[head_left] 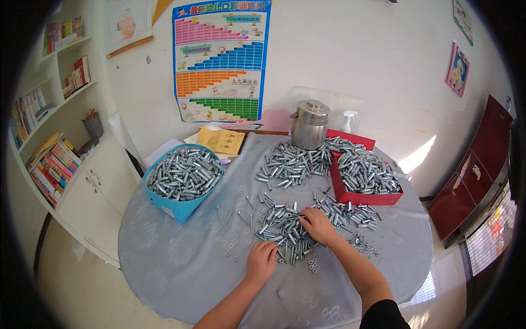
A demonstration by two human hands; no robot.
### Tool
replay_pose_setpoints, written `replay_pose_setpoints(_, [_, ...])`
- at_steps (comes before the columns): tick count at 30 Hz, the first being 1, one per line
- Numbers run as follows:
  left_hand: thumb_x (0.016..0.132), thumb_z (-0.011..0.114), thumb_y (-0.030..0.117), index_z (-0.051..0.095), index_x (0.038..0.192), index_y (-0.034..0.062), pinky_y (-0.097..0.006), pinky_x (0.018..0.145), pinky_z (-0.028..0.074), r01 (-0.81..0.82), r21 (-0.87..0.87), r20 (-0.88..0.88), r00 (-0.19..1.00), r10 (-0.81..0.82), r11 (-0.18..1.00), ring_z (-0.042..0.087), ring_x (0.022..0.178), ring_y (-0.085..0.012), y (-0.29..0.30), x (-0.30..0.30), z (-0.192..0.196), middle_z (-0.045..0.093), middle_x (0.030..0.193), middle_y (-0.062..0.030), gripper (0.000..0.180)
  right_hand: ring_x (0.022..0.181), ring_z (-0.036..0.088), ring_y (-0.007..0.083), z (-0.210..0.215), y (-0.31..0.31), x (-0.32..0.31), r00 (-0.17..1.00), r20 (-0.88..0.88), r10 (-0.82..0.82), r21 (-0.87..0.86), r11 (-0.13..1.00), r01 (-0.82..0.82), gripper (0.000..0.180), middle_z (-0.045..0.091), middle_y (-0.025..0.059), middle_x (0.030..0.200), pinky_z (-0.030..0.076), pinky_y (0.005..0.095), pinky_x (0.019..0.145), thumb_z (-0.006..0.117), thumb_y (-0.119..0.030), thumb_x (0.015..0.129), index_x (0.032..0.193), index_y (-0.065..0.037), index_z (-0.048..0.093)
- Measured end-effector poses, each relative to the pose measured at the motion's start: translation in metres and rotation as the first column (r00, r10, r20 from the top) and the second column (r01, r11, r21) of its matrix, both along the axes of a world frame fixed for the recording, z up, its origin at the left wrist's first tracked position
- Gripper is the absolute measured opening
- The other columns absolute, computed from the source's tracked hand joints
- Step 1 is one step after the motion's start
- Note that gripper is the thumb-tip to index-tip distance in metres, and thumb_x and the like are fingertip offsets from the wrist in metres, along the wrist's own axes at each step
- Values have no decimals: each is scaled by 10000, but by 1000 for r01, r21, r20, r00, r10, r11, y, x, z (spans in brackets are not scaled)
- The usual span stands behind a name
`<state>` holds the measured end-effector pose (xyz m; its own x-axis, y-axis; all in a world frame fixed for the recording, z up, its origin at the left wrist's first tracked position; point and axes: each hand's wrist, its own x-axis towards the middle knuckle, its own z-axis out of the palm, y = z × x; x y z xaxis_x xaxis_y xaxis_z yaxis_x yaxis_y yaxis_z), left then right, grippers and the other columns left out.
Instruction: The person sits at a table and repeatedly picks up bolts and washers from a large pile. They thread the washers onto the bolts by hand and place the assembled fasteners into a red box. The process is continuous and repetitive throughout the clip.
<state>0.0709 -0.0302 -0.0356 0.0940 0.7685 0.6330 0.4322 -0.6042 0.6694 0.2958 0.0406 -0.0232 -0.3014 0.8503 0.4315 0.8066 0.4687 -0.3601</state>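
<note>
My left hand (261,262) rests knuckles-up on the grey tablecloth (181,263), fingers curled, at the near edge of a loose pile of small metal sleeves and bolts (282,222). Whether it holds a piece is hidden. My right hand (318,225) lies on the same pile, fingers bent down into the parts. Small nuts and washers (364,244) are scattered to the right of that hand and a few (230,254) lie left of my left hand.
A blue box (183,175) full of metal parts stands at the left, a red box (364,175) full of them at the right. Another heap (287,162) lies before a steel canister (309,123). Yellow envelopes (222,140), a spray bottle (348,119), white cabinet and bookshelves (60,137) lie beyond.
</note>
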Motion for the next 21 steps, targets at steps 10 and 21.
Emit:
replay_pose_setpoints(10, [741,607,18,607,830,23,-350,716,435,-75,45,24,997,74,996,547,807,-286,2,0,-3,599,846,-109,89,1138,403,318,9,-56,-22,991,126,43,23,999,-47,453,441,136,1238,317,411,945,559,-257,807,1200,-55,458])
replay_pose_setpoints(21, [727,606,29,613,829,16,-356,758,430,-38,31,-51,998,39,999,544,838,-279,-2,3,2,597,879,-99,103,1265,292,324,20,-114,-18,993,-9,120,-106,987,-120,475,377,140,1324,242,431,1031,548,-207,831,1251,-33,410])
